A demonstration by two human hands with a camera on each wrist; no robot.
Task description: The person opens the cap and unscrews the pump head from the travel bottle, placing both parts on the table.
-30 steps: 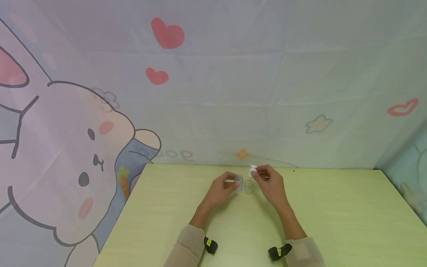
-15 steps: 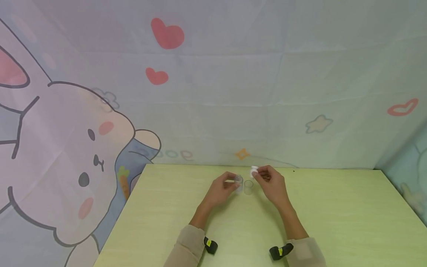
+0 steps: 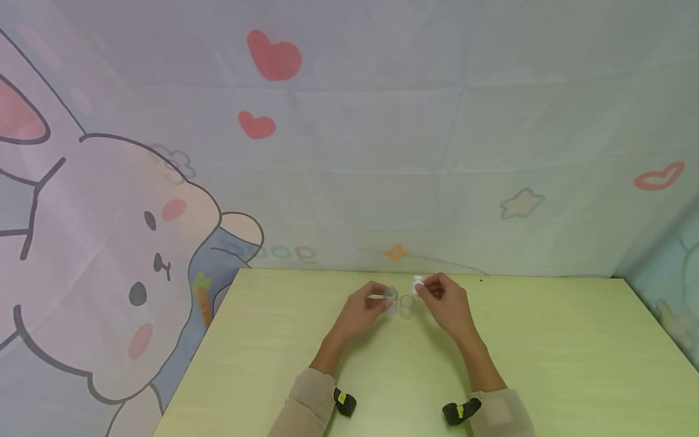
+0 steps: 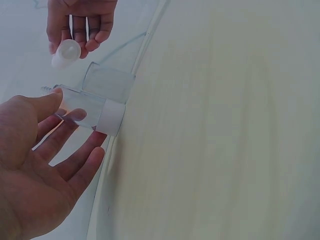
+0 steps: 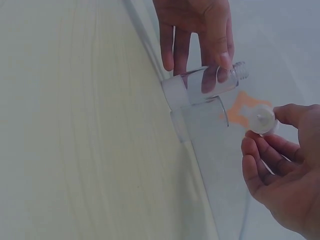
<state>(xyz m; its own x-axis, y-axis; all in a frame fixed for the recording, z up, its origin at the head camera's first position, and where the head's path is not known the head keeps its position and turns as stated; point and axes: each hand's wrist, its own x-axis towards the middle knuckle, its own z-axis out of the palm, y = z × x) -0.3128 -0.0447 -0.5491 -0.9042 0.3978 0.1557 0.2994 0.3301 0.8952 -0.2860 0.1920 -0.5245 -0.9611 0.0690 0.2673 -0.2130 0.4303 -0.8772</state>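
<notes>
My left hand (image 3: 360, 311) grips a clear bottle (image 4: 82, 106) around its side. The bottle stands upright on the table, with a bare threaded neck (image 5: 241, 70) on top and a white section (image 5: 175, 92) at its base. Right beside it stands a clear, open-topped cup or cover (image 3: 406, 308), which no hand touches. Thumb and fingers of my right hand (image 3: 449, 303) pinch a small white cap (image 5: 261, 119) above the table, behind and to the right of the cup. Its hollow underside, with a small centre nub, faces the right wrist camera.
The pale yellow-green table (image 3: 546, 352) reaches back to a fabric backdrop (image 3: 355, 200) printed with a rabbit, hearts and stars. A small dark speck (image 3: 481, 280) lies near the table's back edge.
My right hand has moved slightly right and down with the white cap, whose tilt has changed. The left hand, bottle and clear cup have stayed in place.
</notes>
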